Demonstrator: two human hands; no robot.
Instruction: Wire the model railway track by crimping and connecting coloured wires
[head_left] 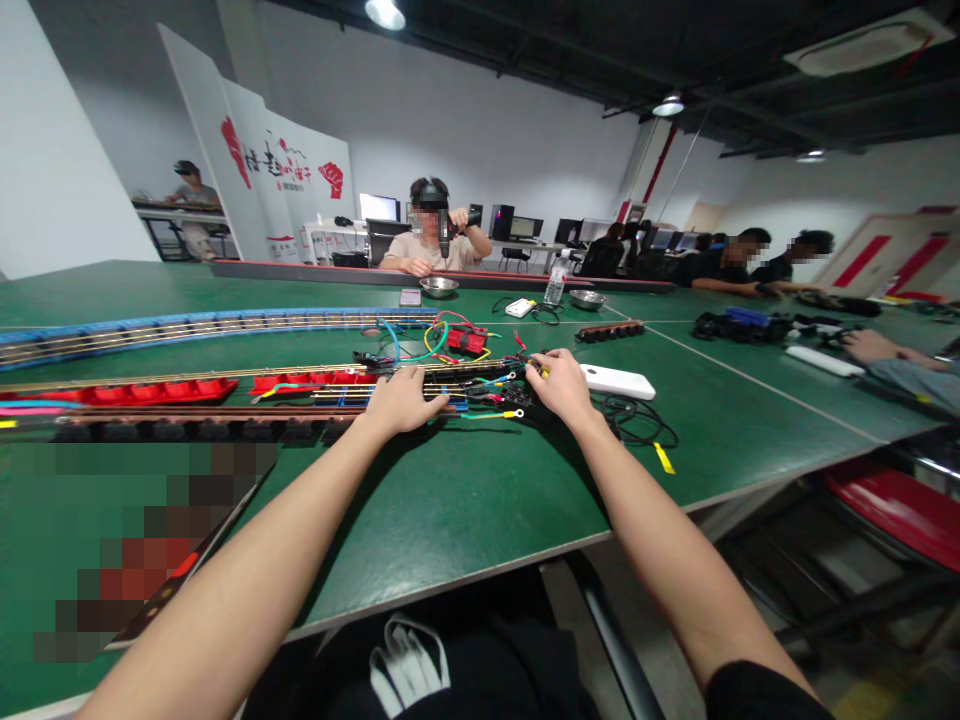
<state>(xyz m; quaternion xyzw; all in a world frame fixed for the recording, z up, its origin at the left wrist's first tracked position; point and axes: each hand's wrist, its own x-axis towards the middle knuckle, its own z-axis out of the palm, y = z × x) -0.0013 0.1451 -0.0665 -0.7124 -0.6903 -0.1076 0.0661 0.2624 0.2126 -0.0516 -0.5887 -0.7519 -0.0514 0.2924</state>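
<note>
A conductor rail assembly, with long metal strips in black and blue holders, lies across the green table. My left hand is over it, fingers bent across the strips and thumb stretched to the right. Its fingertips are hidden. My right hand is at the assembly's right end, fingers curled close together among black parts and wires. A bit of yellow shows at the fingers, but what they hold is too small to make out. A green wire with a ring terminal sticks out between my hands.
Behind lie a blue-holder rail, red holders and a red block. A brown-topped rail is nearer. A white device and black cable lie right. Beyond are metal bowls, a bottle and a person holding a tool.
</note>
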